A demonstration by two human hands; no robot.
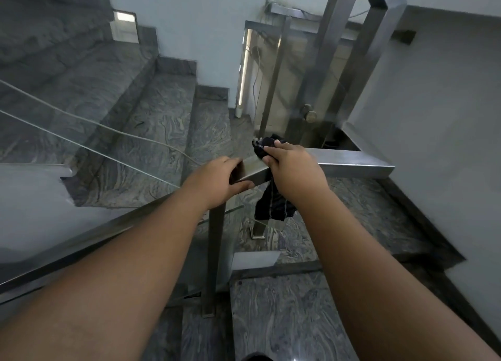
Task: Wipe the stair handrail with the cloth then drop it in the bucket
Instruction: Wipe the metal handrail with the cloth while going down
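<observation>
Both my forearms reach forward and down to the steel handrail (352,161), a square-section rail that bends at a corner just under my hands. My left hand (217,181) is clenched around the rail at that corner, fingers over the far side and thumb along the near face, directly above the upright post (215,252) that carries the rail down to the landing floor (284,320). Just to the right of it on the rail, my right hand (295,168) grasps the dark cloth (273,207) and presses it onto the rail's top. One bunch of the cloth pokes out beyond my fingertips on the far side of the rail; the rest hangs loose below the rail, on the near side, showing pale stripes. From my right hand the rail runs on to the right and ends near the grey wall (433,116). Beyond the rail, the marbled grey stairs (151,111) run past. Farther off, more steel posts (330,48) stand.
</observation>
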